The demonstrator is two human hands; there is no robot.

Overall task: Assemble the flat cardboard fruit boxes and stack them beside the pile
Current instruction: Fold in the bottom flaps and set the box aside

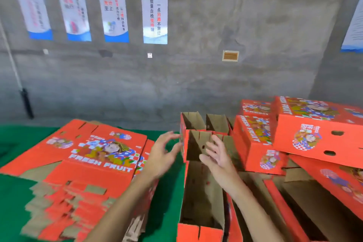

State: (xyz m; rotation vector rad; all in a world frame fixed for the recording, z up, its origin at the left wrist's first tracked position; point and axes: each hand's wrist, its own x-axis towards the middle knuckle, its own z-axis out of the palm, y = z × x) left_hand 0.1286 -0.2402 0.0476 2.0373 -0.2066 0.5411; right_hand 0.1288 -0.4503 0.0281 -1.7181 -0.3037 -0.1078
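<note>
A pile of flat red "Fresh Fruit" cardboard boxes (84, 165) lies on the left of the green surface. Just right of it stands an assembled open box (202, 200), brown inside, with its long side running away from me. My left hand (163, 153) hovers with spread, relaxed fingers by the box's far left corner and holds nothing. My right hand (218, 157) is over the box's far end, fingers straight, with nothing in it. More assembled red boxes (306, 135) are stacked to the right, some tilted.
Another open box (206, 124) stands behind the one at my hands. A grey concrete wall with blue-and-white posters (155, 14) rises behind the table. A dark pole (27, 104) leans at the far left. Green covering (11, 188) shows at the left edge.
</note>
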